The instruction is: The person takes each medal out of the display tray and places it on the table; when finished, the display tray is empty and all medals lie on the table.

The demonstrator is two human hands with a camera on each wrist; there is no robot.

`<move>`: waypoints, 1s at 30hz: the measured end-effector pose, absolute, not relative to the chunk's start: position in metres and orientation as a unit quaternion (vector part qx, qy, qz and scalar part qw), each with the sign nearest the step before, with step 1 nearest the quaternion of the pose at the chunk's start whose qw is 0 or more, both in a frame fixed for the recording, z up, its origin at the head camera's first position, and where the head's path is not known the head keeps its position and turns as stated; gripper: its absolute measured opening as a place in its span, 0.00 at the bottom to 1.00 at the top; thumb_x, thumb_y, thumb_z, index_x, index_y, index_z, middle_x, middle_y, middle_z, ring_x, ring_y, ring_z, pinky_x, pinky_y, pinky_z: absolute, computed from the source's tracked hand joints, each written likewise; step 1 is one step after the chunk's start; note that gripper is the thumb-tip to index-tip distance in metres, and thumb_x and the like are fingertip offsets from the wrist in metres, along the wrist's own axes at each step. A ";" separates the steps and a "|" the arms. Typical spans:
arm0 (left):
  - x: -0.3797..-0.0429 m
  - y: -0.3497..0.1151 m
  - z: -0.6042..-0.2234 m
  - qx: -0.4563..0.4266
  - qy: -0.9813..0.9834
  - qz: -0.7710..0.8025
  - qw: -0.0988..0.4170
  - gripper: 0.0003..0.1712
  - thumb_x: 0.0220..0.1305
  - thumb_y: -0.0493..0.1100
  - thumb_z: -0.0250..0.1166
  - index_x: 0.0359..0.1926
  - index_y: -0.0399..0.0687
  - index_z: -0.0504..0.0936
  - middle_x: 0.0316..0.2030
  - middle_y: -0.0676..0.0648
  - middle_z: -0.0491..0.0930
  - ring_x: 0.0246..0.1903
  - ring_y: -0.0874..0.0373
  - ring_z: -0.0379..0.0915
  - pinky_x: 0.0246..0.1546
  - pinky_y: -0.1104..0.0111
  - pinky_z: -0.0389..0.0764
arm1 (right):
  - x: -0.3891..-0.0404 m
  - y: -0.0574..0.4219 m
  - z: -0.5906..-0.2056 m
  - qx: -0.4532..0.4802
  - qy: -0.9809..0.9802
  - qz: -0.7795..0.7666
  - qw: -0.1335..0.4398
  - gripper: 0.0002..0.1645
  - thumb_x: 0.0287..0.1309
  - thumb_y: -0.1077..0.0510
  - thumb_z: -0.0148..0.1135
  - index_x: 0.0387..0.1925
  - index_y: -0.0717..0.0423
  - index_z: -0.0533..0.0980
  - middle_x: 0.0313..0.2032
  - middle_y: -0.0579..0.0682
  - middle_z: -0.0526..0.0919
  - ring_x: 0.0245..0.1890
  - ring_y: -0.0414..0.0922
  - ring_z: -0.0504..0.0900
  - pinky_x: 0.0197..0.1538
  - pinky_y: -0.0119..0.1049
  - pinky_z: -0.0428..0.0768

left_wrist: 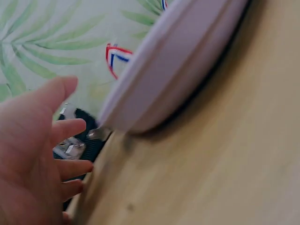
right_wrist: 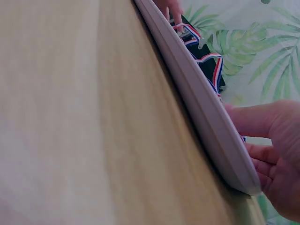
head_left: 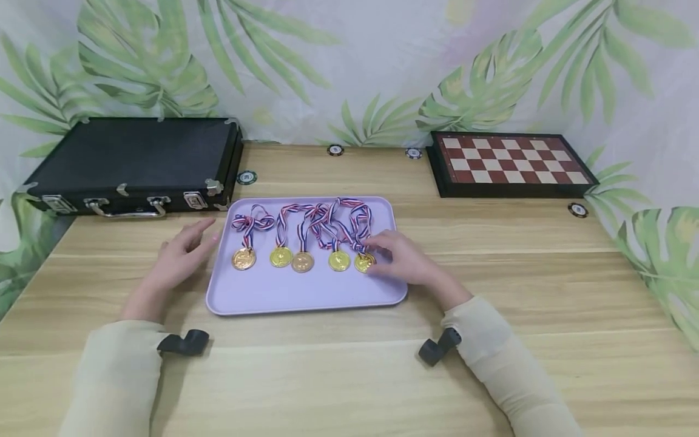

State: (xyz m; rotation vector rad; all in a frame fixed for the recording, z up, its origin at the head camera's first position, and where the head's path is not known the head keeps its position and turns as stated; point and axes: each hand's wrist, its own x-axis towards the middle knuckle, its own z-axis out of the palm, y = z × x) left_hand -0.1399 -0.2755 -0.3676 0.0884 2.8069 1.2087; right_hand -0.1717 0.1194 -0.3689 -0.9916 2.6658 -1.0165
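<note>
A lilac tray [head_left: 306, 296] holds several medals on striped red, white and blue ribbons, the medals in a rough row. My right hand [head_left: 403, 258] reaches over the tray's right side, its thumb and fingers at the rightmost gold medal [head_left: 363, 263] and its knotted ribbon. In the right wrist view the tray's rim hides the fingertips of that right hand [right_wrist: 286, 150]. Beside the tray's left edge my left hand [head_left: 177, 258] holds nothing, fingers spread and apart from the tray. A copper-coloured medal [head_left: 243, 259] with a bow-tied ribbon [head_left: 252, 223] lies nearest to it.
A black hard case [head_left: 142, 155] with metal latches stands at the back left. At the back right lies a red and white checkered board [head_left: 510, 161] in a black frame. Poker chips [head_left: 247, 177] lie around the wooden table [head_left: 306, 388]. Leaf-patterned cloth [head_left: 382, 67] hangs behind.
</note>
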 end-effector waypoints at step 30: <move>-0.141 -0.264 -0.384 0.014 0.957 0.288 -0.045 0.26 0.62 0.53 0.45 0.59 0.47 0.64 0.60 0.33 0.51 0.60 0.37 0.35 0.51 0.43 0.26 | -0.168 0.114 -0.370 -0.266 0.858 -0.432 0.082 0.28 0.42 0.65 0.64 0.49 0.58 0.69 0.19 0.47 0.70 0.20 0.42 0.69 0.24 0.32 0.69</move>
